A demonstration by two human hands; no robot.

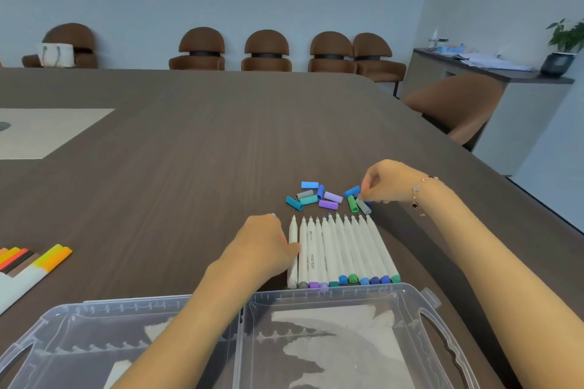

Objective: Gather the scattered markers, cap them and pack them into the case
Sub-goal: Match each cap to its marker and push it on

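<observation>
On the dark wood-grain table (pixel 189 123), a row of uncapped white markers (pixel 341 249) lies side by side, tips pointing away from the person and coloured ends toward the clear plastic case (pixel 331 303), which sits open at the near edge just beside those ends. The left hand (pixel 268 243) rests against the leftmost marker of the row, its fingers loosely curled over the barrel; whether they actually close on it cannot be told from this angle. Beyond the tips, a loose cluster of caps (pixel 319 196) in blue, teal, grey, purple and green lies scattered. The right hand (pixel 384 181), with a bracelet (pixel 420 189) at the wrist, reaches into the cluster's right side, fingertips pinched on a blue cap (pixel 351 191). A second group of markers (pixel 34 262) with yellow, orange, red and brown caps lies at the far left, well apart from the row.
</observation>
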